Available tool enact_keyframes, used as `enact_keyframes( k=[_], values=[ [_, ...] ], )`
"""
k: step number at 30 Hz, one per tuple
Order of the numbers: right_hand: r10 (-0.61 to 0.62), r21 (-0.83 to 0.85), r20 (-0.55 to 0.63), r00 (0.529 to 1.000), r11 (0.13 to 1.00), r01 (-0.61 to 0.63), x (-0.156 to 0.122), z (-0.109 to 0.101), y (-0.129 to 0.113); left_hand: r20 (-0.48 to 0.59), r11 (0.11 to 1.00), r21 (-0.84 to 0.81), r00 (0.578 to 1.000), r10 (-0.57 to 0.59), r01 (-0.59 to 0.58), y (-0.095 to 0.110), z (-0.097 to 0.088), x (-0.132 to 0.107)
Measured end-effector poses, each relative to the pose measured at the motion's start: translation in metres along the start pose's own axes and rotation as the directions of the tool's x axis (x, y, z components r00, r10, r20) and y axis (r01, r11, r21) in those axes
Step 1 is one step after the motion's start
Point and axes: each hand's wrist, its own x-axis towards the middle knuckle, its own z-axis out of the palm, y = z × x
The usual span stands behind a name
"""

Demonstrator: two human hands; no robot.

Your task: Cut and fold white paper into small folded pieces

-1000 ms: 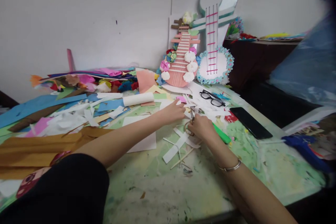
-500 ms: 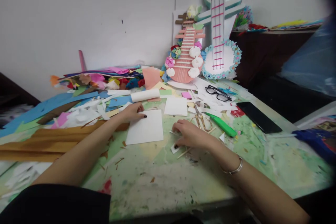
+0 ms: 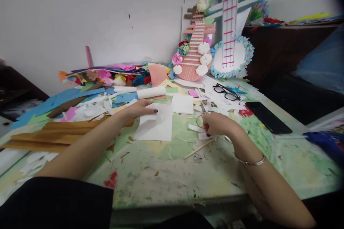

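We have a plain white paper sheet (image 3: 159, 127), squarish and pale, on the tabletop (image 3: 161, 186). Our left hand (image 3: 139, 108) is at its far-left edge, thumb extended over it; we cannot tell whether it pinches the paper. Our right hand (image 3: 219, 123), half a second ago left of the gold-handled scissors (image 3: 199, 120), now curls over their loops; its grip is hidden. Beyond the sheet we see white squares (image 3: 182, 104), then black-framed glasses (image 3: 228, 92).
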Motion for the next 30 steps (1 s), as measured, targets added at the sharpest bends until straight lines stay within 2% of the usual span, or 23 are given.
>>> enact_keyframes(
  k=[3, 5, 7, 9, 10, 12, 15, 17, 20, 24, 27, 30],
  values=[
    [-0.026, 0.074, -0.087, 0.996, 0.997, 0.033, 0.005, 0.002, -0.009, 0.012, 0.958, -0.286, 0.999, -0.036, 0.038, 0.011, 0.011, -0.004],
    [-0.102, 0.247, -0.181, 0.978, 0.958, 0.146, 0.009, 0.007, -0.018, 0.007, 0.924, -0.381, 0.999, -0.045, 0.044, 0.015, 0.016, -0.004],
    [-0.205, 0.45, -0.184, 0.961, 0.852, 0.268, 0.012, 0.013, -0.024, -0.011, 0.918, -0.393, 0.999, -0.052, 0.044, 0.013, 0.019, -0.001],
    [-0.302, 0.59, -0.111, 0.947, 0.747, 0.308, 0.013, 0.019, -0.028, -0.037, 0.942, -0.33, 0.997, -0.072, 0.056, 0.005, 0.021, 0.002],
    [-0.335, 0.617, -0.076, 0.939, 0.724, 0.308, 0.014, 0.022, -0.029, -0.06, 0.959, -0.275, 0.995, -0.084, 0.065, -0.001, 0.022, 0.003],
    [-0.365, 0.572, -0.082, 0.927, 0.745, 0.344, 0.015, 0.027, -0.032, -0.119, 0.984, -0.154, 0.987, -0.106, 0.087, -0.014, 0.022, 0.006],
    [-0.39, 0.393, -0.211, 0.896, 0.806, 0.443, 0.015, 0.036, -0.042, -0.214, 0.992, -0.064, 0.97, -0.116, 0.105, -0.03, 0.02, 0.008],
    [-0.438, 0.326, -0.267, 0.858, 0.797, 0.509, 0.016, 0.043, -0.049, -0.249, 0.994, -0.053, 0.963, -0.108, 0.097, -0.036, 0.019, 0.008],
    [-0.501, 0.188, -0.338, 0.797, 0.793, 0.579, 0.019, 0.054, -0.057, -0.236, 0.994, -0.05, 0.966, -0.102, 0.093, -0.039, 0.019, 0.008],
    [-0.572, -0.031, -0.4, 0.716, 0.789, 0.613, 0.025, 0.059, -0.058, -0.222, 0.996, 0.004, 0.971, -0.087, 0.091, -0.041, 0.019, 0.009],
    [-0.583, -0.054, -0.422, 0.694, 0.781, 0.623, 0.028, 0.057, -0.055, -0.309, 0.991, 0.117, 0.951, -0.021, 0.06, -0.041, 0.016, 0.01],
    [-0.593, -0.009, -0.396, 0.701, 0.766, 0.643, 0.03, 0.055, -0.051, -0.416, 0.963, 0.269, 0.904, 0.102, 0.014, -0.035, 0.02, -0.001]
  ],
)
